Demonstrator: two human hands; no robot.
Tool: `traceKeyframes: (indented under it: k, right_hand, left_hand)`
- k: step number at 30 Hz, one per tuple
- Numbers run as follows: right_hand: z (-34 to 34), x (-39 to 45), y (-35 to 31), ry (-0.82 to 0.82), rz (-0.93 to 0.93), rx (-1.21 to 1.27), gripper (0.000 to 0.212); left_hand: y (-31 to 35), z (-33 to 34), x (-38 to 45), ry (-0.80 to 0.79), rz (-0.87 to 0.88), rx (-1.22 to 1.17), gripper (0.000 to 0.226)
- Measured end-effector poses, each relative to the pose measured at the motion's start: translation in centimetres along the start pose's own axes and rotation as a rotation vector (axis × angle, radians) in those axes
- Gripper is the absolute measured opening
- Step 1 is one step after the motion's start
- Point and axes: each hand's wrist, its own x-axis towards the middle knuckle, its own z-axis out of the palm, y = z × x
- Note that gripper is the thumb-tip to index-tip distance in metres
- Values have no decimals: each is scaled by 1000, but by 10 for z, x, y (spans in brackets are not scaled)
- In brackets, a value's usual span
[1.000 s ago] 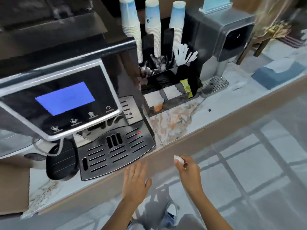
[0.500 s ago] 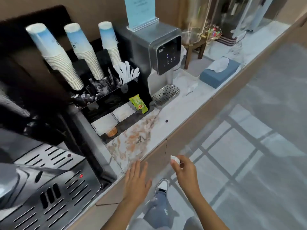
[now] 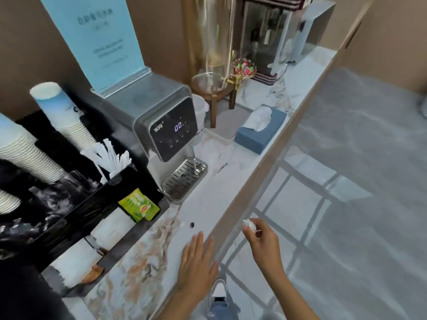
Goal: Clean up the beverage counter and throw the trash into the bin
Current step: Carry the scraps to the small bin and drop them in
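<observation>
My left hand point(image 3: 198, 266) lies open, palm down, fingers spread over the front edge of the counter point(image 3: 143, 269), holding nothing. My right hand point(image 3: 261, 239) is off the counter, above the floor, with thumb and fingertips pinched on a small white wad point(image 3: 249, 225) of trash. Just beyond my left fingertips a small dark speck point(image 3: 192, 225) sits on the marble, between my hand and the dispenser point(image 3: 161, 121).

Left of the dispenser stands a black organiser point(image 3: 76, 218): a green tea packet point(image 3: 138, 205) leans in the compartment nearest the dispenser, white packets fill the ones farther from it, and white stirrers point(image 3: 108, 155) stick up behind. Stacks of paper cups point(image 3: 62, 116) tilt out of the back of it.

The dispenser's steel drip tray point(image 3: 184, 179) rests on the counter at its foot, and a blue sign point(image 3: 101, 38) stands on its top. Beyond the dispenser, a blue tissue box point(image 3: 261, 130) lies near the counter edge with a tissue poking out. Past that, a glass jar point(image 3: 215, 42) sits on a wooden stand, touching nothing else I can make out.
</observation>
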Motion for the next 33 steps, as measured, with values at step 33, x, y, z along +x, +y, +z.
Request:
traceKeyframes:
  k: [33]
  right_hand:
    - [-55,386,-42,-313,-129,34,17]
  left_hand:
    - [95,-86,312,92,-363,-97,76]
